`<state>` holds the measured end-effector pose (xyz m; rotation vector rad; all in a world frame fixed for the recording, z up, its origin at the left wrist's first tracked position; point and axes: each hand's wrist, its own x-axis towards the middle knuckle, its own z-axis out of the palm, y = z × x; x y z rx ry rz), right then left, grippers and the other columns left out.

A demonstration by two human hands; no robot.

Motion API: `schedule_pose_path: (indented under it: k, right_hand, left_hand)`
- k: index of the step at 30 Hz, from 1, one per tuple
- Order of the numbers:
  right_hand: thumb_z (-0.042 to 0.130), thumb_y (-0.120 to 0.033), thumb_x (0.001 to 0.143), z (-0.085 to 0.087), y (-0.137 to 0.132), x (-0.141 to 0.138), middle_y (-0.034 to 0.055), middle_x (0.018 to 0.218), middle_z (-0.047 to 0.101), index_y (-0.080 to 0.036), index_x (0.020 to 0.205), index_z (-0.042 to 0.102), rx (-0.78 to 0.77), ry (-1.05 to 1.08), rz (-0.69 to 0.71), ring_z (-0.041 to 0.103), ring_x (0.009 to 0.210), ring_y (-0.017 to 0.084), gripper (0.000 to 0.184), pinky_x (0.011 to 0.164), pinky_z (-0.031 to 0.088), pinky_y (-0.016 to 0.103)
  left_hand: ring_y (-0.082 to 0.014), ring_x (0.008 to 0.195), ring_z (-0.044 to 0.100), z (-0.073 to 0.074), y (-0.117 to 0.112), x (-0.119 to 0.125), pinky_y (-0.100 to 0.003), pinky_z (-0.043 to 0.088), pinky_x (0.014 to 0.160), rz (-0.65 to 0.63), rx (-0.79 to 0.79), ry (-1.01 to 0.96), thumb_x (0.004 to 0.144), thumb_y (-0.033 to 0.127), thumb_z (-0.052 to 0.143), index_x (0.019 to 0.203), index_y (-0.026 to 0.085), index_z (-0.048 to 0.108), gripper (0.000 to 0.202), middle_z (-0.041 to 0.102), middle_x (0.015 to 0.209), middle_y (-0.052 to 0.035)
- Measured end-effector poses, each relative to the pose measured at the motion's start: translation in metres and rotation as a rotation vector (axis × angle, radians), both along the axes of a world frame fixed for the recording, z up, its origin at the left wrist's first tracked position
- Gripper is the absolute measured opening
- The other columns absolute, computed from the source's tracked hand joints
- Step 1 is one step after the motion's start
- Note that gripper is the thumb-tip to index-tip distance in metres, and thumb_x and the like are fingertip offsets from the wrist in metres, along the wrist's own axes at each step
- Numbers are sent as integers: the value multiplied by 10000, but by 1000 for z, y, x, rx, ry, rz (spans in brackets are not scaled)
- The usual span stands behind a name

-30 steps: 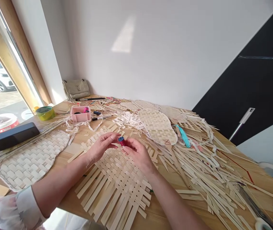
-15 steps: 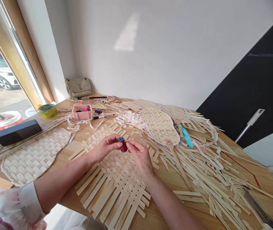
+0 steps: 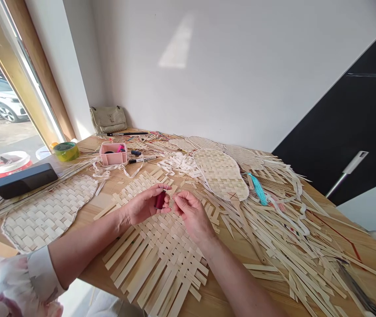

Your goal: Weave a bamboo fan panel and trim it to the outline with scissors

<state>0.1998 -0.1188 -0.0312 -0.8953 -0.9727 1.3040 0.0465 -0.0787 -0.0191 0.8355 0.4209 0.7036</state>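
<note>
In the head view, the spool [image 3: 160, 200] has shifted a little toward the left of the frame since half a second ago, its top now largely covered by fingers, and the right hand [image 3: 192, 215] has parted from it.

The spool, wound with dark red thread, sits near the middle of the frame in the left hand [image 3: 144, 206], whose fingers and thumb curl around it. The right hand is just beside it, thumb and forefinger pressed together; whatever lies between them is too small to tell. Both hands are above the woven sheet [image 3: 171, 240], which lies at lower centre with loose strip ends fanning toward the bottom edge.

A finished mat [image 3: 49, 211] lies at lower left, below a black block [image 3: 26, 180]. At centre left stand a pink box [image 3: 113, 159] and a roll of tape [image 3: 66, 152], with a pen [image 3: 143, 160] to the right of the box. A bag [image 3: 108, 119] rests farther back. Right of centre lies a fan [image 3: 219, 174], near a turquoise tassel [image 3: 257, 189]; loose strips [image 3: 293, 246] cover much of the lower right.
</note>
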Motion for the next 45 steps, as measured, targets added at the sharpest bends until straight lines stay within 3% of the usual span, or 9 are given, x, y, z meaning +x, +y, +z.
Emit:
schedule_pose_path:
  k: [7,13,19,24,27,30,35,39,45]
  right_hand:
    - [718,-408,678,-1,1,7,-12,712,604,-198,688,530,-40,56,103,522,594,100,281,531,364,219]
    - [650,-420,752,2,1,12,-39,632,540,-209,694,497,44,2,111,456,565,87,267,545,368,214]
    - [600,-344,794,9,-2,16,-38,555,489,-201,653,520,149,-220,65,406,524,102,216,516,342,237]
    - [526,-300,808,11,-2,20,-34,573,457,-206,651,519,330,-616,-129,397,534,118,183,515,326,252]
    - [545,-272,773,11,1,22,-19,621,488,-208,645,530,384,-681,-224,425,594,135,144,574,339,269]
    - [534,-268,770,8,4,24,-16,632,497,-214,650,530,396,-720,-293,437,605,144,131,591,348,276]
    - [527,-297,784,5,5,26,-23,598,478,-222,650,523,349,-736,-337,420,554,139,154,545,346,268]
    - [528,-319,779,5,5,25,-25,570,476,-221,645,528,315,-723,-328,416,534,137,166,527,344,268]
    - [540,-356,777,7,3,25,-17,593,504,-215,666,550,270,-701,-332,438,562,143,180,553,358,277]
  left_hand:
    - [-54,510,497,0,-1,-1,-179,400,531,29,20,78,652,212,754,871,186,561,293,531,651,40]
    - [-62,581,537,-3,1,1,-195,411,600,87,110,168,597,214,790,911,190,575,381,542,715,39]
    - [-84,651,473,-14,8,6,-221,403,609,207,407,306,608,299,771,837,150,567,340,519,743,11]
    - [-76,597,418,-14,10,5,-212,349,570,275,694,489,642,296,722,830,157,555,287,481,675,33]
    - [-77,605,418,-15,10,4,-213,352,589,252,816,578,654,254,694,842,156,581,241,503,684,29]
    - [-73,583,415,-15,9,4,-205,359,562,193,724,539,646,273,704,855,160,572,271,493,670,35]
    - [-83,623,522,-11,7,2,-220,442,612,158,379,321,674,315,717,842,160,562,276,524,752,11]
    - [-125,679,603,-7,6,-2,-253,480,663,54,143,217,673,281,740,890,161,565,304,581,778,-16]
    - [-131,666,617,-3,5,-3,-264,504,675,34,18,178,653,243,761,893,145,583,314,596,760,-26]
